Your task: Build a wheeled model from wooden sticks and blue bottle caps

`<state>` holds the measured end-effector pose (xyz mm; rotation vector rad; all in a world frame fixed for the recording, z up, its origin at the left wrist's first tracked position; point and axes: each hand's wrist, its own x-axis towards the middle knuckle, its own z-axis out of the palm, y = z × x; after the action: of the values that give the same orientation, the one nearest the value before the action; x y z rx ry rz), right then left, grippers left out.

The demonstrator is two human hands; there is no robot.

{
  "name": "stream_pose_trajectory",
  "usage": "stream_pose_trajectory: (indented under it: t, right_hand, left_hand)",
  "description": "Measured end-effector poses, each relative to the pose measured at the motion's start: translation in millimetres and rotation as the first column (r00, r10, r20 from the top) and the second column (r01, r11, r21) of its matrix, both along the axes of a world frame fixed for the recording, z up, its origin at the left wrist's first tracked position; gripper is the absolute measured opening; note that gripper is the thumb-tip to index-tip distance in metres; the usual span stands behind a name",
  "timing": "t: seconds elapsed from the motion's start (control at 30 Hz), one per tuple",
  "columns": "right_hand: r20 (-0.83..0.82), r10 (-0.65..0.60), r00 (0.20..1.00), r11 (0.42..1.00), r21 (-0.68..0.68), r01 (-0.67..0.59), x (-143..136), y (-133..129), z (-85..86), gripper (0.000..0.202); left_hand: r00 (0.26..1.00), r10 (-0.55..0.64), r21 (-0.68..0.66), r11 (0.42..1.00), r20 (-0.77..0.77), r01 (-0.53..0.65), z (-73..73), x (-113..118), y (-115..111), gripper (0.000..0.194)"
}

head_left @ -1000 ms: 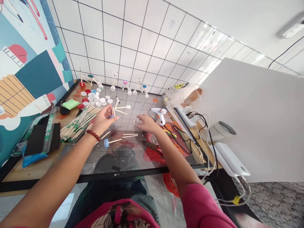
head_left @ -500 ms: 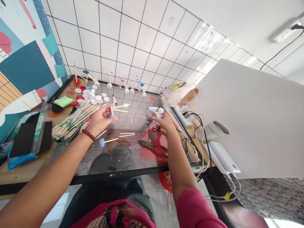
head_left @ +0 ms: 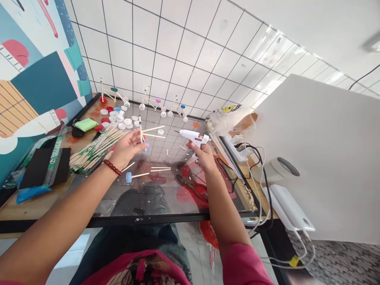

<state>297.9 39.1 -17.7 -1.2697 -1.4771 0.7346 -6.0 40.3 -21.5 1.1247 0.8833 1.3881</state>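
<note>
My left hand (head_left: pixel 126 147) is closed on a small frame of wooden sticks (head_left: pixel 154 135). A blue bottle cap (head_left: pixel 146 147) is at its lower end, partly behind the thumb, and two sticks point right. My right hand (head_left: pixel 204 156) grips a white hot glue gun (head_left: pixel 191 135) by its handle, its nozzle toward the frame but apart from it. Between the hands, a white cap (head_left: pixel 160 132) lies on the glossy tabletop. Below the left hand is another blue cap (head_left: pixel 128 177) with a stick attached. Two loose sticks (head_left: pixel 160 169) lie to its right.
Small stick-and-cap bicycles (head_left: pixel 154 103) stand along the tiled wall. Bottle caps (head_left: pixel 117 116) and a pile of wooden sticks (head_left: pixel 92 152) are at left. Pliers (head_left: pixel 191 185) lie beside my right forearm. Cables (head_left: pixel 261 174) run along the right side, near a white panel (head_left: pixel 320 158).
My right hand has closed round the glue gun and raised it, swinging the nozzle left. The left hand still holds the stick frame, slightly turned. The view has shifted a little.
</note>
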Motion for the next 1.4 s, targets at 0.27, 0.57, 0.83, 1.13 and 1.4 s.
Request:
stream_pose_trajectory:
  t: [0.27,0.57,0.83,1.13,1.4]
  right_hand:
    - [0.079,0.100,0.992,0.991,0.081,-0.106,-17.2,-15.7,13.8,0.041]
    - [0.141,0.093,0.986,0.985,0.131,-0.112,-22.6,-15.9,15.2,0.045]
    - [0.184,0.069,0.980,0.993,0.081,-0.085,-23.8,-17.5,17.8,0.052]
    - [0.213,0.056,0.975,0.993,0.086,-0.075,-25.3,-16.2,13.6,0.057]
    - [0.220,0.044,0.975,0.991,0.112,-0.070,-21.7,-13.4,11.0,0.054]
  left_hand:
    - [0.999,0.002,-0.005,1.000,0.033,-0.002,0.8,-4.0,3.8,0.060]
    - [0.998,-0.026,-0.004,1.000,0.064,0.026,1.0,-4.1,3.2,0.056]
    - [0.998,-0.039,-0.003,0.999,0.040,0.039,0.5,-3.8,2.5,0.054]
    - [0.999,-0.042,0.001,0.999,0.007,0.042,0.9,-4.4,1.7,0.056]
    - [0.999,-0.036,-0.004,0.999,-0.012,0.036,2.1,-4.5,0.9,0.051]
